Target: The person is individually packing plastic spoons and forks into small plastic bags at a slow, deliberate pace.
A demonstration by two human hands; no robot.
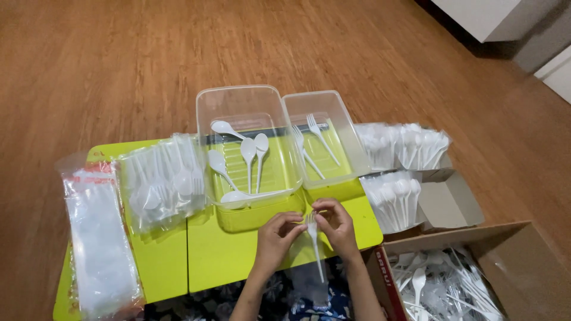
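The white plastic fork (313,238) stood nearly upright just in front of the lime-green desk (226,255), tines up, its handle reaching down into a narrow clear sleeve (310,285). The left hand (275,238) and right hand (338,227) met around its head, fingers (297,227) of both closed in light pinches on the tines and neck, thumbs touching the plastic. To do this well, I judged the grip should stay near the neck, keeping the fork straight so the thin sleeve did not bunch. Beyond the fork sat the clear tub (205,119) of spoons.
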